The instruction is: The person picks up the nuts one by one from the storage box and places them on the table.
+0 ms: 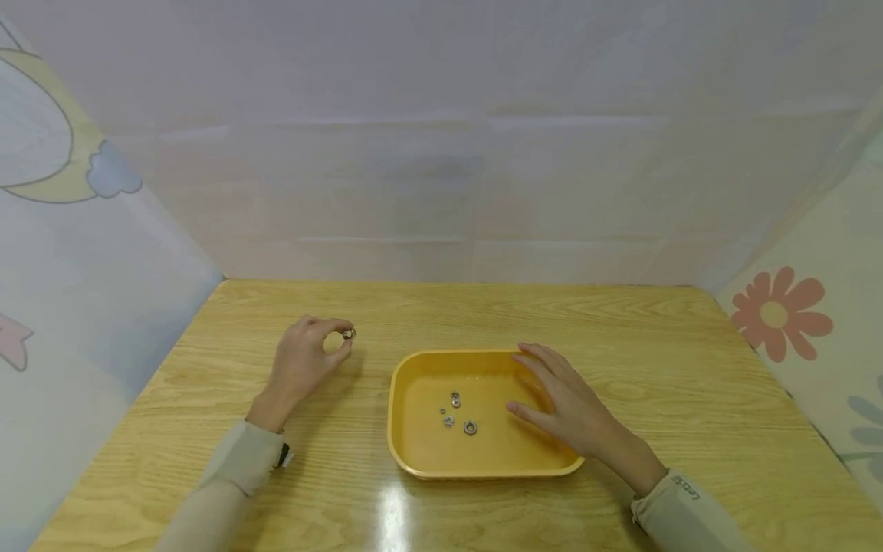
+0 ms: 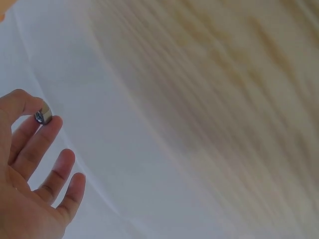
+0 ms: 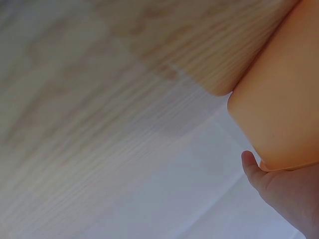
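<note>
Wood-grain worktop (image 1: 655,360) here, with a pale creased sheet (image 1: 414,176) rising behind its far edge. So, the small metal piece, looks like a nut (image 1: 349,334), is held over the left half of the worktop, just out past the tray's far left corner. It's pinched between thumb and fingertip of the left hand (image 1: 303,360), and the left wrist view shows two other fingers sitting loose. Next out is the yellow tray (image 1: 510,464), roughly midway between the worktop's left and right edges. A few more small metal nuts (image 1: 471,428) lie in it, nearer its left edge than its right. Right hand (image 1: 576,406) is over the tray's right edge, thumb on the inside, fingers relaxed and nothing grasped as far as I can see. Beyond the worktop's left edge there's a printed moon (image 1: 79,134) and cloud (image 1: 113,170), and past its right edge a red flower (image 1: 776,314)
</note>
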`<state>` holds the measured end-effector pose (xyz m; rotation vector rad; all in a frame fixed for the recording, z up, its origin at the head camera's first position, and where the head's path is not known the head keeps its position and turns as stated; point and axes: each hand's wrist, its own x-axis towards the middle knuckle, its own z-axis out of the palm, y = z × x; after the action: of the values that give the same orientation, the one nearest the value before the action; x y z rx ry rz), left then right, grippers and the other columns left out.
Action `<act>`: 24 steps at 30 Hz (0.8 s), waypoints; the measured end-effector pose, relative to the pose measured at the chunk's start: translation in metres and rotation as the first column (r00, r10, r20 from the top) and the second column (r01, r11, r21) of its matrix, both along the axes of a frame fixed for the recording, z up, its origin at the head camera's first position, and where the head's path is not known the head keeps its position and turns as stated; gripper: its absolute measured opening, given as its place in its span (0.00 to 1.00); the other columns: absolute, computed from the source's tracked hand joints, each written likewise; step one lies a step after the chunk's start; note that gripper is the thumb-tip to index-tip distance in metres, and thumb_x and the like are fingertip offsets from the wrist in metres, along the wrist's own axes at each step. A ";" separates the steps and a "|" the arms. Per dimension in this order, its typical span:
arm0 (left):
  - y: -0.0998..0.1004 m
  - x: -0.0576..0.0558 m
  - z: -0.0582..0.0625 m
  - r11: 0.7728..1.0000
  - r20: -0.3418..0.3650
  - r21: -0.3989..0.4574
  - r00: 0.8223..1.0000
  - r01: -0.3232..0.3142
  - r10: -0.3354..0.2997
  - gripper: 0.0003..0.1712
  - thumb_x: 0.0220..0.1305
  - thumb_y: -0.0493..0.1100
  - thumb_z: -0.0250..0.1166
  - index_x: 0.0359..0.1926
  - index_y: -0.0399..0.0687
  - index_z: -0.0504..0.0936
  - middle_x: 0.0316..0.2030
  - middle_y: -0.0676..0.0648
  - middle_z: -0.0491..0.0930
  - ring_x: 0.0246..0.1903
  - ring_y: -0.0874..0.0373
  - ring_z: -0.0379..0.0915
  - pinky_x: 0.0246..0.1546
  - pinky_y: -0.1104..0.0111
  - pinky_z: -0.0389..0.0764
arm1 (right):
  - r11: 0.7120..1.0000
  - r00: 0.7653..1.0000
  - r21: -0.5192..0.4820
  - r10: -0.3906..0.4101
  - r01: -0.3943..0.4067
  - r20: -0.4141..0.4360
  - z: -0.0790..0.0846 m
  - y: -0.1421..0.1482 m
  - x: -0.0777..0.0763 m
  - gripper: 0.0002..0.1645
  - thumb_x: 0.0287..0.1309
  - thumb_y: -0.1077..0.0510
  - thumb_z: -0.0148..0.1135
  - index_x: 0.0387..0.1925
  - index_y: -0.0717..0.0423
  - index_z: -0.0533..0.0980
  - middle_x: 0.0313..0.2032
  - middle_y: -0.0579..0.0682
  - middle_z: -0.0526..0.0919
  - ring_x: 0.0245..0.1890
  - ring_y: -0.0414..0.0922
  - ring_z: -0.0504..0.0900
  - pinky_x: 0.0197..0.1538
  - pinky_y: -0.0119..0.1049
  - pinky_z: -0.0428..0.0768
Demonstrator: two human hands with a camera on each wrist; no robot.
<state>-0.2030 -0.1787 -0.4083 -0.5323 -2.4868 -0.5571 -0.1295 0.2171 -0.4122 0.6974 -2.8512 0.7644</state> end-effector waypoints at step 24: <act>-0.030 -0.014 -0.002 0.993 0.154 -0.067 0.982 -0.100 0.109 0.11 0.59 0.43 0.71 0.43 0.48 0.88 0.36 0.47 0.89 0.35 0.44 0.79 0.24 0.62 0.73 | 1.000 1.000 -0.003 -0.001 0.001 -0.003 -0.001 0.001 0.000 0.45 0.59 0.39 0.67 0.70 0.55 0.64 0.74 0.55 0.60 0.74 0.56 0.58 0.70 0.62 0.64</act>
<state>-0.2167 -0.2088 -0.4106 -0.3901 -2.6699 -0.5036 -0.1298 0.2180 -0.4136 0.6968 -2.8474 0.7663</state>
